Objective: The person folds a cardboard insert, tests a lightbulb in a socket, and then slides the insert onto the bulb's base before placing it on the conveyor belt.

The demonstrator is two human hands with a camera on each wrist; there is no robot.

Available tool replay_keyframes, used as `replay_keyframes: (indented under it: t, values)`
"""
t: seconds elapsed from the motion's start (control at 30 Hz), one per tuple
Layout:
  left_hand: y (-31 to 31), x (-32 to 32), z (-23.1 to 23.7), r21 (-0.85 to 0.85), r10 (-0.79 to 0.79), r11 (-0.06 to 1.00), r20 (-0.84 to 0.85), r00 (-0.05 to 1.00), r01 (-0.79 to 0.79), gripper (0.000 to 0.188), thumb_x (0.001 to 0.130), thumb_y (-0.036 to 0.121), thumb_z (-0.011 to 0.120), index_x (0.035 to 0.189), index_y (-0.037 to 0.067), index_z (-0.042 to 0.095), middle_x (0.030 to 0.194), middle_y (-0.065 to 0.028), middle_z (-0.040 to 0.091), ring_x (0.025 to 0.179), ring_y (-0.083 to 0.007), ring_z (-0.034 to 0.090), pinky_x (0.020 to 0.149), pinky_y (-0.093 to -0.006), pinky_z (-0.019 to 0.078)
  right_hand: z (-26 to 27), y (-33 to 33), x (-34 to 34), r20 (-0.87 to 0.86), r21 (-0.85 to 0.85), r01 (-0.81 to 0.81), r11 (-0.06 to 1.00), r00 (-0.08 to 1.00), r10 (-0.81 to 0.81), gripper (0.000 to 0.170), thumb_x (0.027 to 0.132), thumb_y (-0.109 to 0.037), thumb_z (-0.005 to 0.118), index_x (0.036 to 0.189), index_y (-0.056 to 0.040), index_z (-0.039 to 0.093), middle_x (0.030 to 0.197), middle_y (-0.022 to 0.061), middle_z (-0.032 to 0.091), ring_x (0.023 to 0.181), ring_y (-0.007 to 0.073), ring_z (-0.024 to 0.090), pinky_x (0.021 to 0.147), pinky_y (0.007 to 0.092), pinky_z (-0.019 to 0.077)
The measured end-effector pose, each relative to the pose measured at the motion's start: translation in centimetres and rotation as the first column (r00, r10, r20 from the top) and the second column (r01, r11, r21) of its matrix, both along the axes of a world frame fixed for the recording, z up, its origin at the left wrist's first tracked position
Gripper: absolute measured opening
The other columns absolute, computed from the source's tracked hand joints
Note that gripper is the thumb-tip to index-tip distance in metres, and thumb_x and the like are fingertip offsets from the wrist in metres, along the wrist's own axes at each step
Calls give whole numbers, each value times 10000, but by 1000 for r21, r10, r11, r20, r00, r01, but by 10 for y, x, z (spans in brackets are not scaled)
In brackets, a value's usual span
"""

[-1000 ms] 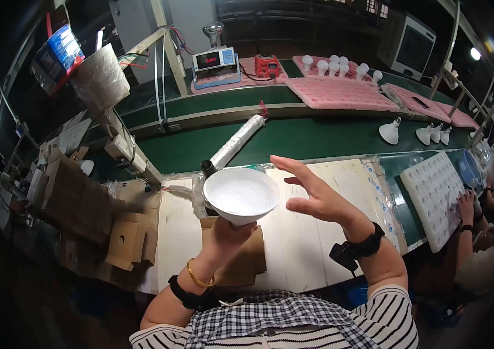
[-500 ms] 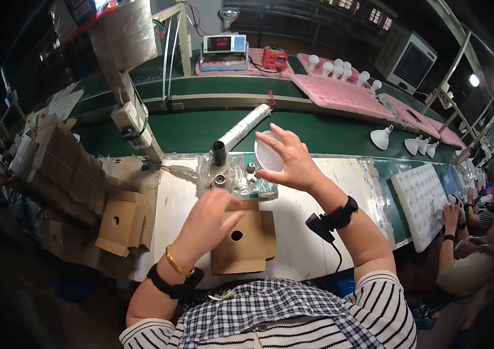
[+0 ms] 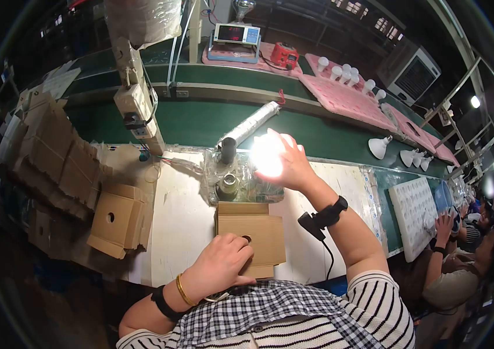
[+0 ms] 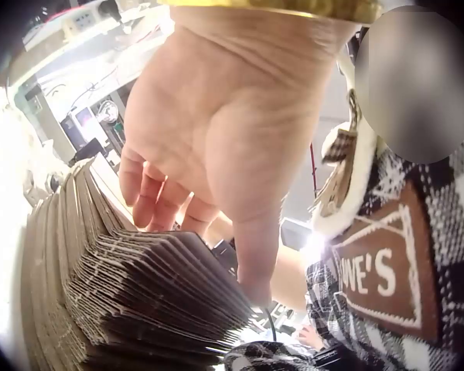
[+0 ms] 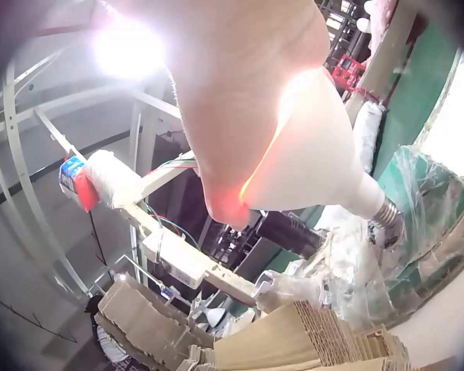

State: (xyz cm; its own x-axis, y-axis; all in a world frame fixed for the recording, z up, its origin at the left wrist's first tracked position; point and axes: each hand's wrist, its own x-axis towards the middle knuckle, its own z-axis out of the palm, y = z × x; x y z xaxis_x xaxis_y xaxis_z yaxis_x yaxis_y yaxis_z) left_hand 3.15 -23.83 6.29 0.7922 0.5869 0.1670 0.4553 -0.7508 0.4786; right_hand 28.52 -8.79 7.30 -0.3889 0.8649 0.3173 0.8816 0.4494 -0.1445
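My right hand (image 3: 294, 166) grips a white cone-shaped reflector bulb (image 5: 317, 154) round its wide end. Its face glares brightly in the head view. In the right wrist view its screw base (image 5: 387, 212) meets the plastic-wrapped block (image 5: 425, 239) with the sockets. A metal-rimmed socket (image 3: 229, 181) and an upright black tube (image 3: 228, 151) stand left of the bulb. My left hand (image 3: 221, 260) rests over flattened brown cardboard boxes (image 3: 264, 241), its fingers relaxed near a round hole. In the left wrist view its fingertips reach the top of the thick cardboard stack (image 4: 155, 286).
More cardboard stacks (image 3: 55, 145) and a holed box (image 3: 116, 221) stand at left. Behind are a foil-wrapped roll (image 3: 250, 125), a digital meter (image 3: 235, 35) and pink foam (image 3: 340, 99) with bulbs. Right are reflector bulbs (image 3: 378, 148), a white foam tray (image 3: 415, 212) and another person's hand (image 3: 444, 225).
The bulb passed from my left hand to my right, tipped base-down to the block, and now shines. My left hand moved down toward me onto the cardboard.
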Motion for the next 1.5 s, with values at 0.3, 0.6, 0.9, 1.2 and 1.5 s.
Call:
replay_keyframes:
  t: [0.3,0.6,0.9,1.2,1.5]
  values:
    - [7,6,-12,63,-34,998,71,997,29,167,815,239,738,833,83,681,960,-66,655,886,-259,599,825,-353,491,2,2,0,55,-42,25,999,998,-22,829,712,-621,711,1453,-337,470,1492,141,408,1328,375,397,974,535,408]
    - [8,6,-7,-92,-3,996,124,992,14,164,831,230,732,862,75,687,1082,-73,642,955,-283,590,837,-370,506,-2,1,4,51,-24,51,998,997,-50,829,728,-634,701,1458,-321,461,1490,146,407,1324,385,404,963,543,421]
    - [44,16,45,-418,505,862,763,402,-288,161,1013,172,578,974,15,577,1011,-25,615,816,-58,522,722,-220,452,18,-52,59,-959,-219,-203,954,224,-173,899,864,-537,622,1550,-77,266,1579,202,252,1456,326,268,1176,411,223]
    - [87,99,37,-722,570,545,692,443,427,328,1041,299,526,1164,4,598,1081,-31,618,947,-73,555,869,-239,459,17,-87,82,-983,-66,-357,932,-135,-122,866,931,-550,553,1569,-85,196,1563,137,246,1401,233,302,1156,363,232]
    - [224,99,48,-410,420,892,604,677,-188,134,982,27,547,1101,15,609,923,25,614,770,-28,546,658,-183,447,-31,34,167,-762,-60,-26,998,647,-29,675,992,-496,497,1498,-69,366,1527,225,336,1439,335,305,1164,420,259]
